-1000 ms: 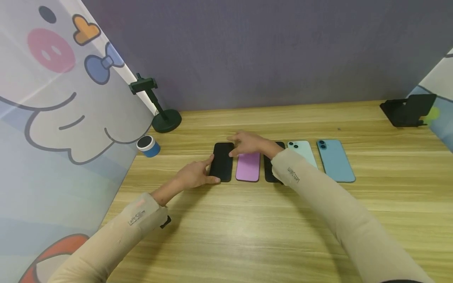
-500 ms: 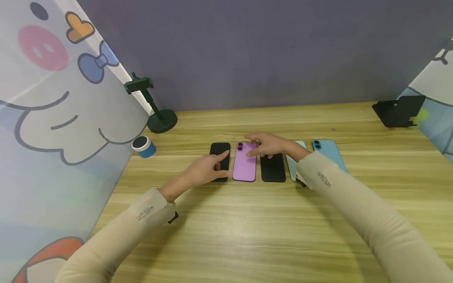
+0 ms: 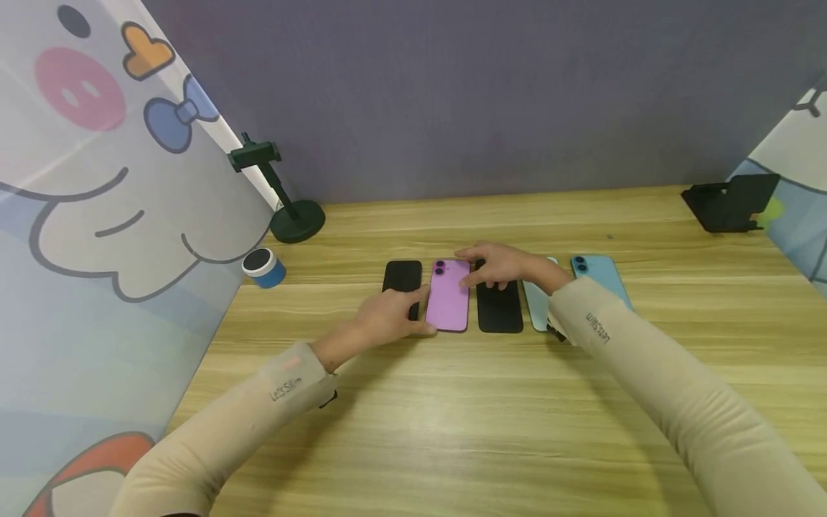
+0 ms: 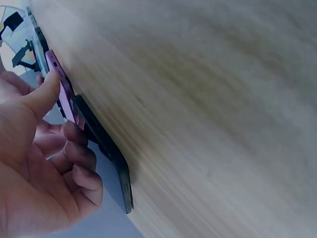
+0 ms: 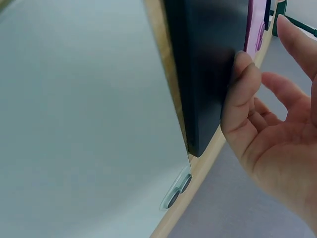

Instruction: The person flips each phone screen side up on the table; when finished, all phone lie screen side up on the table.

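We see five phones in a row on the wooden table [image 3: 413, 424]; the pink phone [image 3: 446, 305] lies second from the left, with its two round cameras facing up; it sits between the left black phone [image 3: 402, 274] and the right black phone [image 3: 500, 312]; next come the pale green phone [image 3: 535, 309] and the blue phone [image 3: 602, 273]. Our left hand [image 3: 391, 314] reaches over the left black phone; its thumb and pointer are spread apart by the pink phone's left side, the thumb at the near corner, and the other fingers curl loosely. Our right hand [image 3: 502, 264] is over the right black phone; its thumb and pointer are spread too, with the thumb at the pink phone's right edge; we cannot tell how hard either hand touches. Off to the left is a little blue and white tub [image 3: 274, 275] with a dark top [image 3: 258, 258]; we cannot see inside it; a dark stand [image 3: 297, 224] is behind it.
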Motion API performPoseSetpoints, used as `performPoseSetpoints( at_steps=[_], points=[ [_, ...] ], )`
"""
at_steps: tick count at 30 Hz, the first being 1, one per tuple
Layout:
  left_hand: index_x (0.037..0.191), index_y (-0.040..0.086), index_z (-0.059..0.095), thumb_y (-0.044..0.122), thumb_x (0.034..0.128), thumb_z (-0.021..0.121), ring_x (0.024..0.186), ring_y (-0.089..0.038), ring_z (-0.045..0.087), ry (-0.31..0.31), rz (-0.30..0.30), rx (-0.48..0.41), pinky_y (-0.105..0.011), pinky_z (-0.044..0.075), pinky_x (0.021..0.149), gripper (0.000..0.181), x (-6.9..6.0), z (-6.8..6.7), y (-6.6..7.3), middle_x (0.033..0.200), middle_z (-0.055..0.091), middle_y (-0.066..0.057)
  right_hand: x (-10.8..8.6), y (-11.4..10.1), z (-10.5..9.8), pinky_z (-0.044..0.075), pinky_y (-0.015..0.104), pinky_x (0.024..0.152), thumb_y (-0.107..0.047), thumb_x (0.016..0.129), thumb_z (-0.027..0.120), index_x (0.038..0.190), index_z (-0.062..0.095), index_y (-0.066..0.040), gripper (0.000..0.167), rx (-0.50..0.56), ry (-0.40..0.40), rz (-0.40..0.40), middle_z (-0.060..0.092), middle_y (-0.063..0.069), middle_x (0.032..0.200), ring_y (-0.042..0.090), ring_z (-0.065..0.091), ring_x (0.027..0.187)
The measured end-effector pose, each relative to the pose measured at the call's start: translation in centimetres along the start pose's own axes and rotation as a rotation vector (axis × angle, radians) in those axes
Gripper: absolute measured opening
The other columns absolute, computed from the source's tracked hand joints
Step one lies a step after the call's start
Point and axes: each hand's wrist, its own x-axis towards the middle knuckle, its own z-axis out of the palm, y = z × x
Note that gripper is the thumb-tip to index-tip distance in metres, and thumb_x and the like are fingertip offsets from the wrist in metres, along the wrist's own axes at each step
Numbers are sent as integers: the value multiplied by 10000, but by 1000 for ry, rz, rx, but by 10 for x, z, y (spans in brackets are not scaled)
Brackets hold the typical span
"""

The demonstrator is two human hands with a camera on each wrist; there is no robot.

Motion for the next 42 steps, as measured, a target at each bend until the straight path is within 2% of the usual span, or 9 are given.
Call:
performPoseSetpoints(
  at_steps=[8,15,18,23,31,36,42],
  points=[
    [1560,204,363,607,877,661,485,-65,258,-5,-9,61,-232,269,440,847,4,5,1,527,328,93,0,2,-1,498,323,589,-333,925,725,1566,379,-191,742,29,-1,-3,231,193,1575,201,538,719],
    [1560,205,350,591,881,658,481,-71,257,-12,-2,68,-227,270,435,839,5,5,2,538,341,79,7,8,-3,445,301,571,-322,929,721,1543,419,-187,697,148,-28,-9,408,122,1530,165,482,641],
    [1556,203,352,585,881,660,488,-75,266,-9,1,69,-228,278,443,835,5,5,2,557,366,69,9,8,-5,434,295,577,-329,927,722,1530,440,-206,677,174,-36,10,416,118,1552,155,475,632],
    [1552,213,345,579,882,659,490,-80,263,-14,-5,58,-234,283,452,825,5,5,1,559,400,60,12,6,-7,437,293,580,-323,936,708,1519,458,-214,644,190,-47,42,409,158,1555,144,481,623],
    [1556,224,334,597,883,643,501,-77,243,-27,-31,81,-237,271,436,830,6,5,4,552,334,74,16,1,-11,419,274,572,-312,926,718,1502,478,-188,637,208,-60,83,515,145,1459,115,476,612],
    [1555,226,328,606,880,633,507,-83,258,-34,-36,105,-246,282,438,832,7,4,6,540,382,62,19,1,-12,395,259,565,-296,928,720,1469,523,-169,590,216,-72,100,534,135,1438,94,451,593],
    [1545,222,364,589,874,652,512,-96,261,-25,-37,90,-260,282,450,817,6,4,5,550,486,11,21,3,-13,384,269,553,-258,934,711,1448,555,-160,545,195,-67,67,579,139,1379,97,438,583]
  ],
)
